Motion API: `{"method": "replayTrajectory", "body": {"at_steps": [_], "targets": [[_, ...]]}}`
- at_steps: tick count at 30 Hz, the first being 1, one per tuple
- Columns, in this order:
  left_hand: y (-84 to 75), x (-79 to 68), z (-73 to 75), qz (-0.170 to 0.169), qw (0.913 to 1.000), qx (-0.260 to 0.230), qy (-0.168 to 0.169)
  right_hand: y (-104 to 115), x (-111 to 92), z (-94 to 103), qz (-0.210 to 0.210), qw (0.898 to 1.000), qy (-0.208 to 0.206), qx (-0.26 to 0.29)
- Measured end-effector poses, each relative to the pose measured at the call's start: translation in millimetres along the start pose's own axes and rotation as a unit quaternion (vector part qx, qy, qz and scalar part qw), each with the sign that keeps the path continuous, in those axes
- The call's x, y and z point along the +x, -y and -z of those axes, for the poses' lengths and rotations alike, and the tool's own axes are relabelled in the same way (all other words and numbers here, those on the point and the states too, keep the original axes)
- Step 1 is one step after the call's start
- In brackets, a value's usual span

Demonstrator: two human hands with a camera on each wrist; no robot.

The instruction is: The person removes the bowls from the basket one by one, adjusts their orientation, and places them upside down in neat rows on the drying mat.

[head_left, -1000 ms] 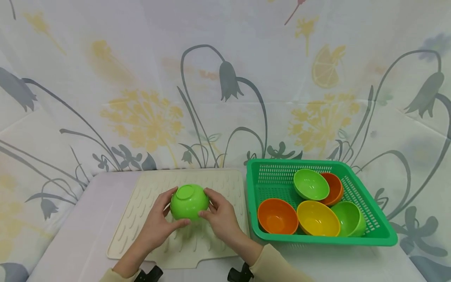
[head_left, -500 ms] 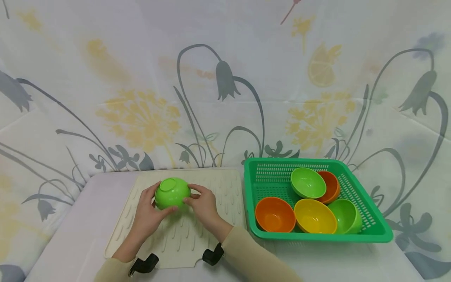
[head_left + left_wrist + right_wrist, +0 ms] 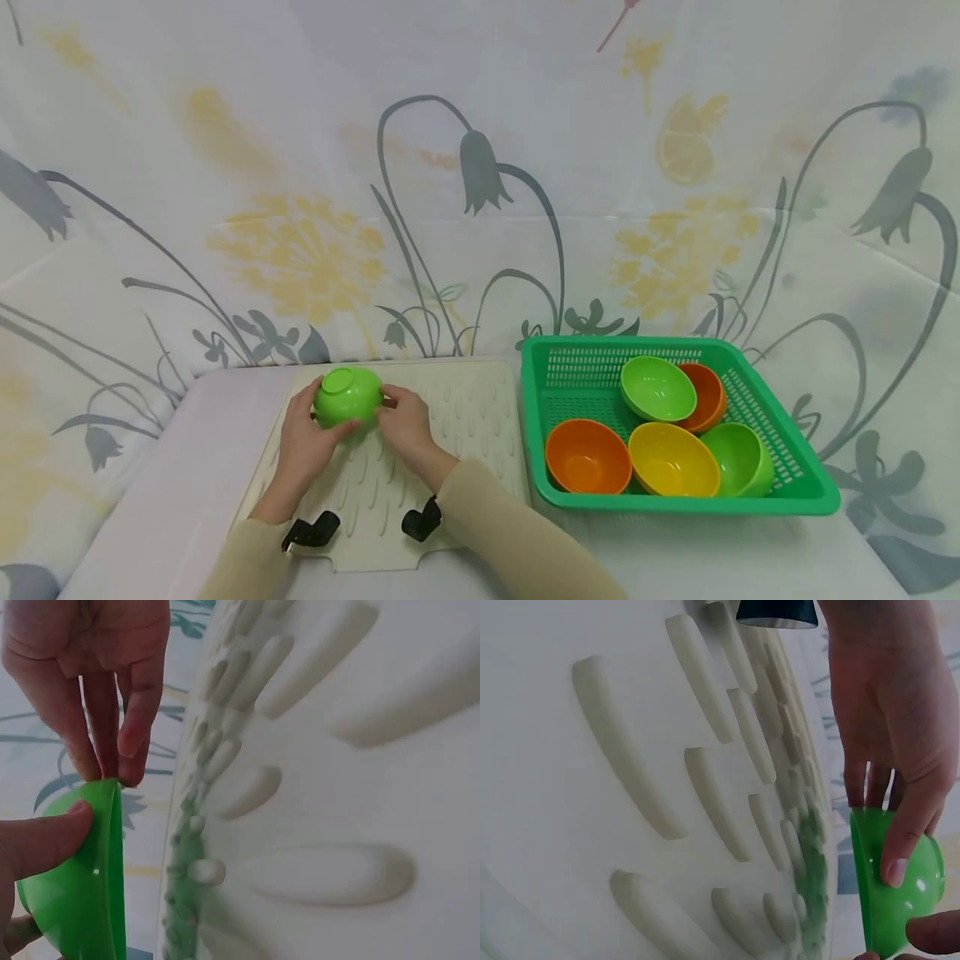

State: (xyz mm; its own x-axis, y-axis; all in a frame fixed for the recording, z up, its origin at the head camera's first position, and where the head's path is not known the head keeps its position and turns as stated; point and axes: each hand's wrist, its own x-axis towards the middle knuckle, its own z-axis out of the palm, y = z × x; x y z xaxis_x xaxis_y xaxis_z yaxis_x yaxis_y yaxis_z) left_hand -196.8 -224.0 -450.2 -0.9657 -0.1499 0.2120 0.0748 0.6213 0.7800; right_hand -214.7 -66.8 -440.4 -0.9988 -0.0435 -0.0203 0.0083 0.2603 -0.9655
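Observation:
A shiny green bowl [image 3: 352,398] is held upside down over the far left part of a cream drying mat [image 3: 450,467]. My left hand [image 3: 306,437] grips its left side, thumb on the near wall. From the right, my right hand [image 3: 405,423] pinches the bowl near its rim. In the left wrist view the green bowl [image 3: 75,877] is seen side-on, its rim facing the ridged mat with a gap between. The right wrist view has the right thumb on the outer wall of the green bowl [image 3: 900,900], fingers behind the rim.
To the right stands a green plastic basket [image 3: 817,504]. In it lie an orange bowl [image 3: 588,458], a yellow bowl [image 3: 671,462], two green bowls [image 3: 660,392] and another orange bowl [image 3: 708,400]. A flowered cloth [image 3: 480,275] hangs behind the table.
Both hands have carried the upside-down green bowl leftward and farther back over the mat. The basket and its bowls have stayed in place.

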Motion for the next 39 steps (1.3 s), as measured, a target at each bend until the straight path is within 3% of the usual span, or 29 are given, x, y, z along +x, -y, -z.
{"method": "replayTrajectory", "body": {"at_steps": [7,16,27,33,39], "targets": [[4.2,10.0,2.7,0.009,0.9996,0.004,-0.027,0.2,5.8,-11.4,0.007,1.0,0.02,-0.009],[5.2,24.4,1.2,0.027,0.9992,-0.008,-0.027,-0.5,7.1,-6.6,0.025,0.995,0.101,0.003],[26.5,34.5,-5.4,0.029,0.9985,-0.003,-0.047,-6.2,6.1,-18.8,0.004,0.986,0.165,0.038],[27.3,36.1,-5.8,0.037,0.998,-0.014,-0.049,-9.1,6.7,-18.7,0.012,0.983,0.178,0.037],[29.1,36.2,-4.4,0.045,0.9986,0.006,-0.027,-8.0,7.3,-15.6,0.022,0.983,0.177,0.04]]}}
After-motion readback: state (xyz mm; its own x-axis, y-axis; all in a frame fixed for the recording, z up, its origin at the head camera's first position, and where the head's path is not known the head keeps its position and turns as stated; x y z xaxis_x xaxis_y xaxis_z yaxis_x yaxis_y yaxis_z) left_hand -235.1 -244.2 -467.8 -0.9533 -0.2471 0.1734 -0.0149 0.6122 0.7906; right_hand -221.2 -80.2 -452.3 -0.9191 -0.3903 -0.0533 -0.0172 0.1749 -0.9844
